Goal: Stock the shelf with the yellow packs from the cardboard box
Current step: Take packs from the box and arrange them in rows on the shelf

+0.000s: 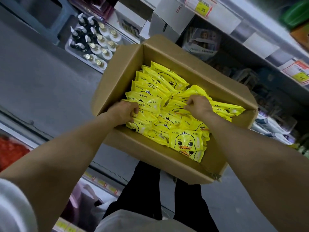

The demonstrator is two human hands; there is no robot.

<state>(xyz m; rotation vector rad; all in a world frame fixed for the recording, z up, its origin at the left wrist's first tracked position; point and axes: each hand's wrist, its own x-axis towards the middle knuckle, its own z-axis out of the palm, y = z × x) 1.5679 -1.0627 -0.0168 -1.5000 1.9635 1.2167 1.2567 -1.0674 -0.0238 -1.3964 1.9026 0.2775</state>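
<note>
Gathering step: we are at the pick-up stage, with both hands down inside the cardboard box (pixel 120 67) and no pack lifted clear yet.
Cardboard box: flaps open, standing in the aisle just beside the shelf (pixel 260 46) on our right.
Yellow packs (pixel 185 143): the box is close to full; a row stands on edge along the far left side, the rest lie loose and overlapping, one duck face turned up near the front wall.
Left hand (pixel 123 113): curled over the left-hand row, fingers closed onto the edge of a pack.
Right hand (pixel 199 106): resting on the middle heap, fingertips pinching a pack's edge.
Hand spacing: the two hands sit apart, with several packs between them.
Progress, as we judge it: early, since the box holds so many packs.
Next move calls for: a firm bunching grip on several packs at once, a straight lift over the box wall, then a turn right toward the shelf.
Caution: the film wrappers look slippery, so loose packs may slide out of a bundle.
</note>
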